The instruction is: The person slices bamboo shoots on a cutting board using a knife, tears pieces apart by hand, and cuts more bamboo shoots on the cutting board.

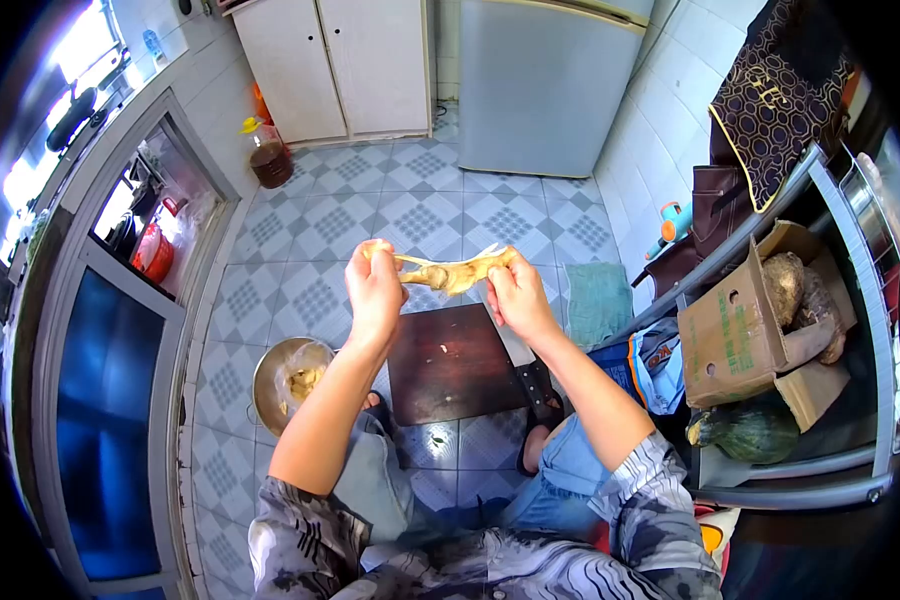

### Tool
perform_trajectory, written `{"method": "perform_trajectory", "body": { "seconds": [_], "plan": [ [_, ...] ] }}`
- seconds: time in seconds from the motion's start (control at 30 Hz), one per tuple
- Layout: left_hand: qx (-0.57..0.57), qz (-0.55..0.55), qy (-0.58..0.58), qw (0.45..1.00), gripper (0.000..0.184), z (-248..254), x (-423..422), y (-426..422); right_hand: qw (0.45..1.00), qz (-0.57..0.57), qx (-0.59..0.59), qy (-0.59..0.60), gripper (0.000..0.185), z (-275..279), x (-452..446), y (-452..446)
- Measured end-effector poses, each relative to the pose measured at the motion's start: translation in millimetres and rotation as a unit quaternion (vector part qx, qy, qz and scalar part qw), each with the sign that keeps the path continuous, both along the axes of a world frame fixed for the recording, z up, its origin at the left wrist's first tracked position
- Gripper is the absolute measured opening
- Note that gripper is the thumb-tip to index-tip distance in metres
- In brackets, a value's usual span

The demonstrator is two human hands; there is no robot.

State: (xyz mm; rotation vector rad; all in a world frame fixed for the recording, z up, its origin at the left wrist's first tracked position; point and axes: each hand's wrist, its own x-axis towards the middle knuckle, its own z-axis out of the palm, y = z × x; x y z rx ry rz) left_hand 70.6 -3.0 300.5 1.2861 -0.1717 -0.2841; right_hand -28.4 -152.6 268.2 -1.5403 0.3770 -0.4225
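Both my hands are raised over the cutting board, gripping a pale yellow, stringy piece of food [450, 274] between them. My left hand [375, 285] is closed around one end, and my right hand [520, 292] pinches the other. The piece is stretched roughly level, with ragged edges; its exact kind I cannot make out. Below lies the dark cutting board [450, 375] on the floor, with a small pale scrap on it. A cleaver [538, 388] with a black handle rests along its right edge. Left of the board, a metal bowl [267, 385] holds a plastic bag with yellowish pieces [303, 383].
A cardboard box [735, 330] with brown lumpy contents and a dark green squash [750, 432] sit on the rack at right. A teal mat [598, 303] lies near it. Farther off are a fridge [545, 85], white cabinets [340, 65] and a jug of dark liquid [269, 160].
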Motion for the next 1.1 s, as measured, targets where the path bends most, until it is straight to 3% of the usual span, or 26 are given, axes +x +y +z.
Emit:
{"method": "perform_trajectory", "body": {
  "seconds": [0.23,0.5,0.57,0.63,0.8,0.97,1.1],
  "plan": [
    [0.008,-0.011,-0.011,1.000,0.013,-2.9,6.5,2.0,1.000,-0.010,0.006,-0.019,0.013,-0.3,2.2,-9.1],
    [0.119,-0.069,-0.020,0.990,0.021,-0.4,16.1,14.9,1.000,0.009,-0.003,0.002,0.012,-12.9,1.7,-18.6],
    [0.128,-0.098,-0.022,0.987,0.021,-3.0,15.5,17.5,1.000,0.005,-0.005,0.007,0.012,-19.1,1.7,-20.4],
    [0.176,-0.229,0.059,0.956,0.021,4.4,11.5,18.1,1.000,0.002,0.006,0.010,0.012,-22.8,-0.7,-20.5],
    [0.162,-0.227,0.029,0.960,0.016,3.9,-13.3,14.4,1.000,-0.024,0.008,0.016,0.013,-37.3,0.1,-22.5],
    [0.103,-0.231,-0.037,0.967,0.019,-13.3,-25.5,0.4,0.964,0.093,0.246,0.032,0.014,-25.6,-8.3,2.1],
    [0.032,-0.258,0.011,0.965,0.021,-11.0,-26.2,0.7,0.935,0.197,0.294,-0.012,0.020,-14.7,-14.7,12.1]
  ]
}}
